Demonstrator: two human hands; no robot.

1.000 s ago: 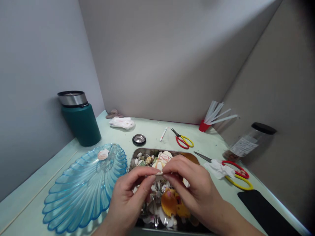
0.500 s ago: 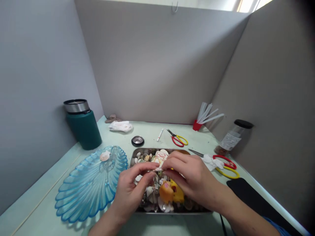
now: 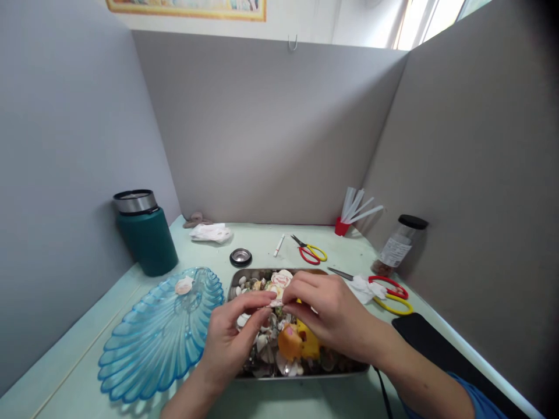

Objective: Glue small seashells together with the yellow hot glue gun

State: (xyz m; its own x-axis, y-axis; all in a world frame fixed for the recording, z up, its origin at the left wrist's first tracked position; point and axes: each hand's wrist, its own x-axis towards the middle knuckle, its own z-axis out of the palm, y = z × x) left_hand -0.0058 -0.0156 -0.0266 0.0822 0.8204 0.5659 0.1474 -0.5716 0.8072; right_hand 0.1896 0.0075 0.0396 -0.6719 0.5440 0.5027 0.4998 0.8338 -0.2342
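My left hand [image 3: 233, 329] and my right hand [image 3: 325, 305] meet above a metal tray [image 3: 305, 377] full of shells. Between the fingertips of both hands is a small whitish shell [image 3: 276, 302], pinched from either side and mostly covered by the fingers. Just behind it in the tray lies a larger white shell with reddish markings [image 3: 282, 280]. Under my right hand sit an orange rounded object [image 3: 290, 343] and a yellow object [image 3: 310, 344], partly hidden. Pale broken shells [image 3: 264, 343] lie below my left fingers.
Left of the tray is a blue shell-shaped dish [image 3: 157, 337] bearing one pale shell [image 3: 184, 285]. A green bottle [image 3: 148, 238] stands behind it. Beyond the tray are a round lid [image 3: 240, 257] and scissors [image 3: 312, 254]. Larger scissors [image 3: 393, 304], a jar [image 3: 395, 247] and a black phone-like slab [image 3: 430, 343] lie right.
The head view has tilted up slightly, so everything sits a little lower and further left. Both hands keep the same pinch over the tray, with barely any finger movement.
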